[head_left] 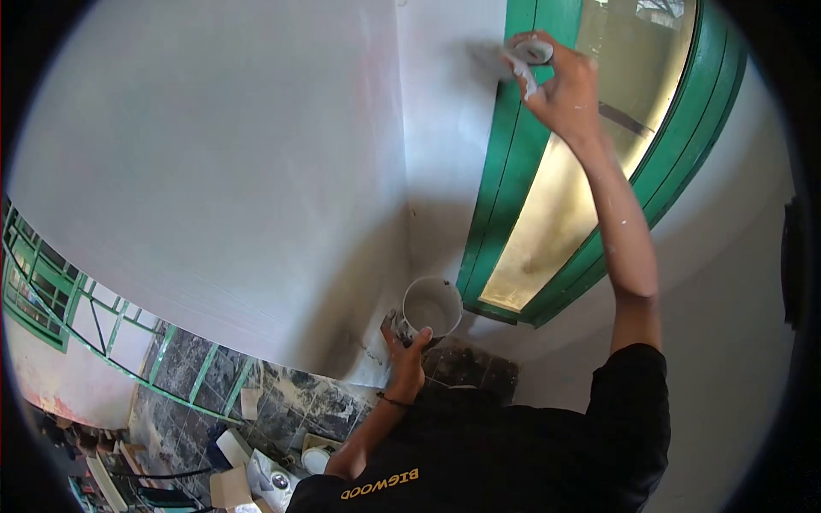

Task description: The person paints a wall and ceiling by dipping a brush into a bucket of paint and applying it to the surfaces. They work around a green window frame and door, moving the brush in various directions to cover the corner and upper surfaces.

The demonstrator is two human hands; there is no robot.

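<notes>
High up, my right hand is closed round a paint-smeared brush, whose blurred end is at the white wall strip beside the green door frame. White smears mark the fingers and forearm. Lower down, my left hand grips a white bucket by its side, thumb at the rim, near the wall corner. The inside of the bucket looks pale; how much it holds is unclear.
A large white wall fills the left. Green railing crosses the lower left above a stained tiled floor. Boxes and a white container lie at the bottom. A glass pane sits within the green frame.
</notes>
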